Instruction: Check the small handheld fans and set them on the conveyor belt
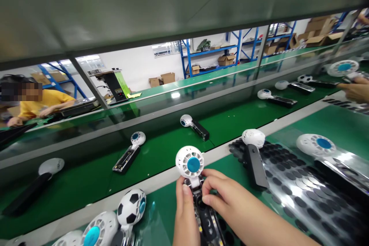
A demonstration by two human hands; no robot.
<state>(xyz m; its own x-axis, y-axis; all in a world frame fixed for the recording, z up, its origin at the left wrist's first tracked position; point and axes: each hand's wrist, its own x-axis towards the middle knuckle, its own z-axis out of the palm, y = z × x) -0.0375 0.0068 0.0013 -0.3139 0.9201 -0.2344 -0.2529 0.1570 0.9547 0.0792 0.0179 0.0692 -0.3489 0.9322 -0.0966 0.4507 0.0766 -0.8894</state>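
Observation:
A handheld fan (190, 161) stands near the middle of the view. Its round white head has a vented face and a blue centre disc, and the open black handle below shows parts inside. My left hand (184, 211) grips the left side of the handle, just under the head. On the other side my right hand (221, 192) pinches the neck area between thumb and fingers; any small part in that pinch is hidden. A fan with a football-patterned head (131, 207) and another white fan (99, 228) lie to the left of my hands.
Several fans lie along the green conveyor belt (161, 153). Right of my hands, a clear sheet of black oval stickers (300, 188) lies beneath two fans. A co-worker's hand (357, 90) holds a fan at far right; a person in yellow (46, 102) sits at far left.

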